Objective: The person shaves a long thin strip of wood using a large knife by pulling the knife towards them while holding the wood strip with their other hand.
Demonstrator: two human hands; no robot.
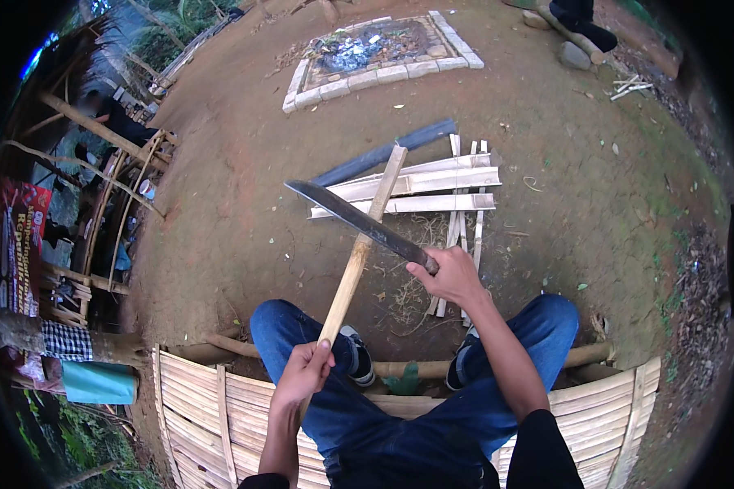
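Observation:
My left hand is closed round the lower part of a long bamboo strip, which slants up and away to the right between my knees. In my right hand is the handle of a machete. Its dark, broad blade points to the upper left and crosses over the strip about halfway along. Whether the edge touches the bamboo I cannot tell. Beyond the blade, several split bamboo pieces lie on the ground with a dark grey length behind them.
I sit on a slatted bamboo bench. Thin bamboo sticks and shavings lie on the earth before my feet. Farther off is a stone-edged fire pit with ash. A bamboo structure with a person stands at left; another person's leg shows at top right.

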